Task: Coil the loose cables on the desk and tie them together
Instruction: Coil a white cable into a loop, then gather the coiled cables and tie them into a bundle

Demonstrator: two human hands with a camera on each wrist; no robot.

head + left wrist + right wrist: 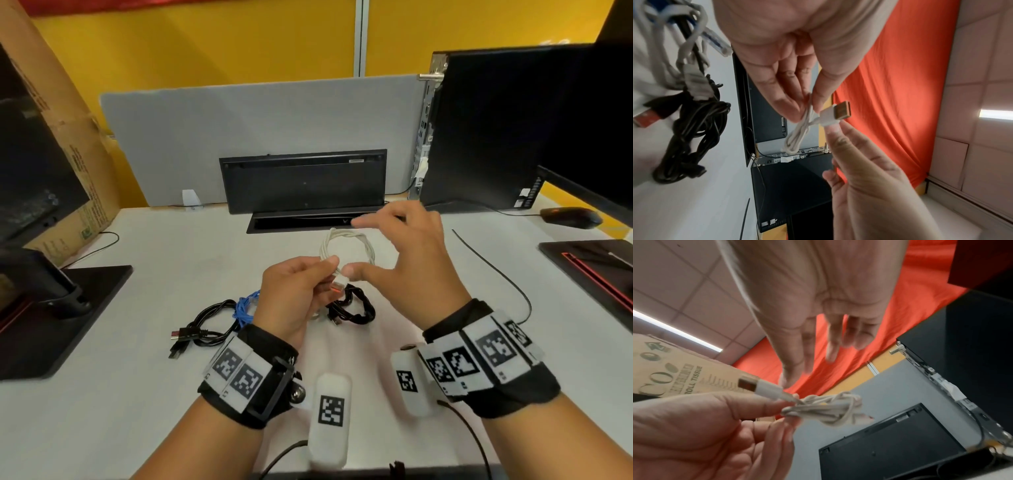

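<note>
On the cardboard box [674, 374] at the person's left, the right wrist view shows printed words: "ROLL TISSUE" reads clearly, with large letters "CO" beside it and a green recycling arrow above; the rest of the print is too blurred to read. Square black-and-white coded markers sit on the wrist bands [479, 353] of both arms.

The white cable [346, 248], wound into a small coil, is held up above the white tabletop [137, 394], in front of the black keyboard [303, 181] that leans against the grey divider. The left hand [294, 301] pinches it: thumb and forefinger close on the strands just behind the white USB plug [831, 117], whose metal tip points away from the palm, while the coil hangs out beyond the fingertips. The right hand [407, 263] is spread, its fingers straight and gripping nothing; its thumb tip lies against the plug end, next to the left thumb, and the other fingers stand clear above the coil.

Below the hands, lying on the tabletop, are a coiled black cable [352, 308], a blue cable [245, 306] and a loose black cable [202, 329] with USB ends. A thin black cable tie [493, 270] lies to the right.
</note>
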